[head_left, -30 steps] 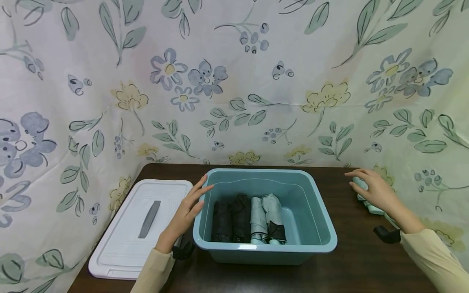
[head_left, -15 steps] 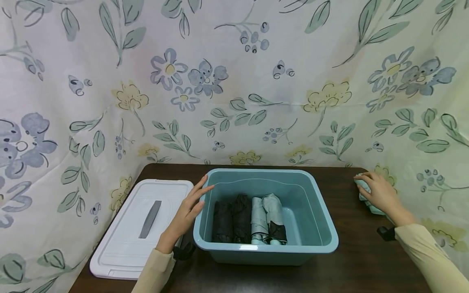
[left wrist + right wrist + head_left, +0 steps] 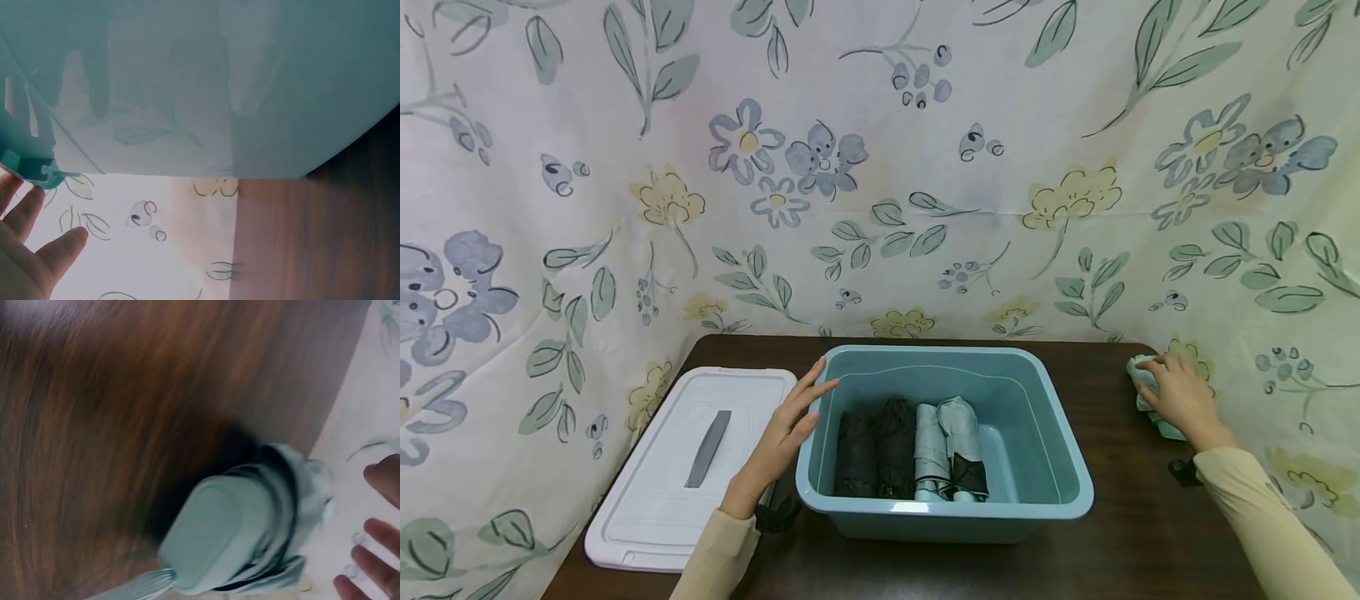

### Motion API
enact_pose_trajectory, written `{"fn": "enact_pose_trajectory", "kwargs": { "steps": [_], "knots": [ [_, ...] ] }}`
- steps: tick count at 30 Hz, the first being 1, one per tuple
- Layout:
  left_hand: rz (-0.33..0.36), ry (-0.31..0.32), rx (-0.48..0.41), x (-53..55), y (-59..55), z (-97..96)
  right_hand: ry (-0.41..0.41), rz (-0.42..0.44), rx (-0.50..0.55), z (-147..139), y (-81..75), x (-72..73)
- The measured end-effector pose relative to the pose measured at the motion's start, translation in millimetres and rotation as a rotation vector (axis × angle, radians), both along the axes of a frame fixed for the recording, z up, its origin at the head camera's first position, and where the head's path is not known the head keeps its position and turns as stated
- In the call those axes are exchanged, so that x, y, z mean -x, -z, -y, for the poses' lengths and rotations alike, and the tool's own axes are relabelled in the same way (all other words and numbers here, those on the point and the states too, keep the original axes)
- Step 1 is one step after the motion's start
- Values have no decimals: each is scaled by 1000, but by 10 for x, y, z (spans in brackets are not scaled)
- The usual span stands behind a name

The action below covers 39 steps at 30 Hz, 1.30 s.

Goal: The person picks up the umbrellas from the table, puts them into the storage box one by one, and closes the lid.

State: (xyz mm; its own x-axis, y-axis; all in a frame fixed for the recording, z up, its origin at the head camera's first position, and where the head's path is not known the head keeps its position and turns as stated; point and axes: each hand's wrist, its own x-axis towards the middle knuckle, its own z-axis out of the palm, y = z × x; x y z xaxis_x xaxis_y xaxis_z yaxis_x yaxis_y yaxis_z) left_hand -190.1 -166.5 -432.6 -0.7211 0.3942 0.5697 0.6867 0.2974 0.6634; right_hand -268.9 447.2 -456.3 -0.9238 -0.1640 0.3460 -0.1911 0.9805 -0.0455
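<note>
My left hand point(image 3: 782, 433) rests with straight fingers against the left rim of a blue-green plastic bin point(image 3: 955, 508); the left wrist view shows its fingertips point(image 3: 31, 206) at the rim. Inside the bin lie two black folded umbrellas point(image 3: 856, 454) and two pale green ones point(image 3: 931, 442), side by side. My right hand point(image 3: 1183, 404) is over another pale green folded umbrella point(image 3: 1141, 379) at the table's far right. In the right wrist view its fingers point(image 3: 381, 569) are spread loosely, apart from that umbrella, whose handle end point(image 3: 206, 531) and wrist strap point(image 3: 137, 586) face the camera.
A white lid point(image 3: 640, 508) with a grey handle point(image 3: 708, 450) lies left of the bin on the dark wooden table point(image 3: 1120, 533). A floral cloth point(image 3: 880, 167) hangs behind the table and along both sides. The bin's right part shows bare floor point(image 3: 1000, 450).
My right hand has moved a little to the right and closer over the pale green umbrella on the table. The left hand stays at the bin's rim.
</note>
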Motion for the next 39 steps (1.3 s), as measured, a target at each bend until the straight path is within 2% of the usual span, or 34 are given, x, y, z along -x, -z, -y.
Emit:
{"fn": "enact_pose_trajectory", "kwargs": {
  "steps": [3, 6, 12, 22, 29, 39],
  "knots": [
    [-4, -3, 0, 65, 110, 28, 2, -15, -4, -67, 61, 33],
    [-9, 1, -7, 81, 134, 33, 6, -20, 13, -136, 131, 62],
    [-10, 1, -14, 76, 133, 32, 45, 39, 49, -212, 254, 86],
    [-6, 7, -22, 79, 141, 30, 132, 136, 90, -259, 337, 93],
    [-23, 20, -30, 73, 144, 14, 123, 162, 111, -275, 338, 159],
    [-12, 17, -28, 77, 137, 19, 125, 183, 140, -274, 362, 269]
  ]
}}
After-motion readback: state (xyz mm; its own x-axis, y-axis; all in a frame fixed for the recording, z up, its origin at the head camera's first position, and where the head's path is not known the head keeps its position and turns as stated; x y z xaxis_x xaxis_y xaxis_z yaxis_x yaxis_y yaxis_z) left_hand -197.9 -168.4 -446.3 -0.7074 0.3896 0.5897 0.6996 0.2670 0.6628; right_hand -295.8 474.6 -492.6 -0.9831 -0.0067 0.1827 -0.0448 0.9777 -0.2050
